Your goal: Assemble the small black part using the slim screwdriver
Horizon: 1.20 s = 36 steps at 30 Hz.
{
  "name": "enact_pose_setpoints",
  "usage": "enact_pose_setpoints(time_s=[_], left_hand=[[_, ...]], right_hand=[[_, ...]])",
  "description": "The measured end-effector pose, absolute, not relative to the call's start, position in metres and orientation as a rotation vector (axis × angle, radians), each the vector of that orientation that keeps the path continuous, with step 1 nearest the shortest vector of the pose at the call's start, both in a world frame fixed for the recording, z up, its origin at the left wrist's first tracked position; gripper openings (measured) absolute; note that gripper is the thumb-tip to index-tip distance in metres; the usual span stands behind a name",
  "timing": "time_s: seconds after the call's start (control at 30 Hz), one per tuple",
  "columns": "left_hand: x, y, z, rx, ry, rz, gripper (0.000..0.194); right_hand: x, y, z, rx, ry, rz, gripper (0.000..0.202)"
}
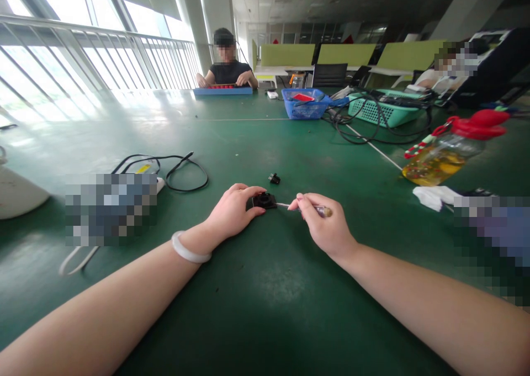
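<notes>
My left hand (232, 212) is closed around a small black part (265, 200), thumb and fingers gripping it from its near and far sides on the green table (265, 298). In my right hand (327, 229) is a screwdriver (326, 212), held like a pen with its shaft pointing left. Its tip meets or nearly meets the right edge of the black part; I cannot tell which. Just beyond my hands lies another small black piece (274, 178) with a metallic-looking bit. The lower face of the held part is hidden.
To the left lie a black cable (188, 188) and a blurred-out object (120, 205). A red-lidded bottle (441, 158) lies tilted at right, near a white tissue (428, 197). Farther back are a blue basket (305, 110), a green basket (375, 111) and tangled cables. A person (227, 69) sits opposite.
</notes>
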<state>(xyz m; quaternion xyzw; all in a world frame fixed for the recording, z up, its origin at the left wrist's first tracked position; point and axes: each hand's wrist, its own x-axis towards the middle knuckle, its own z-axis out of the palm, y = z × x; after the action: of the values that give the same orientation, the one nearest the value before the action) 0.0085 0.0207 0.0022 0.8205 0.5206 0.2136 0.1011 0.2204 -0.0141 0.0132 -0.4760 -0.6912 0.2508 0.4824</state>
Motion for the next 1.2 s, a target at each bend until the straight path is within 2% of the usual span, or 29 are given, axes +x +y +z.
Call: enact_pose_setpoints(time_s=[0.33,0.5,0.73,0.97,1.07,1.2], left_hand=[[0.0078,0.0211,0.0016,2.426,1.532,0.635,0.042],[0.0078,0.0210,0.0019,2.434,1.512,0.629,0.042],[0.0090,0.0222,-0.0006,2.444,1.485,0.643,0.042],[0.0097,0.0196,0.0017,2.462,1.447,0.682,0.037],[0.0111,0.0170,0.0049,2.449,1.418,0.770,0.035],[0.0113,0.0172,0.0057,2.426,1.498,0.927,0.035]], right_hand=[[0.2188,-0.0132,0.0150,-1.222,-1.666,0.702,0.037],[0.2202,-0.0149,0.0164,-1.104,-1.760,0.635,0.035],[0.2191,-0.0133,0.0098,-1.007,-1.942,0.718,0.025],[0.2224,-0.0141,0.0108,-0.936,-1.843,0.753,0.025],[0.2257,-0.0158,0.0121,-0.856,-1.668,0.726,0.031],[0.2236,-0.0114,0.0082,-0.867,-1.485,0.749,0.028]])
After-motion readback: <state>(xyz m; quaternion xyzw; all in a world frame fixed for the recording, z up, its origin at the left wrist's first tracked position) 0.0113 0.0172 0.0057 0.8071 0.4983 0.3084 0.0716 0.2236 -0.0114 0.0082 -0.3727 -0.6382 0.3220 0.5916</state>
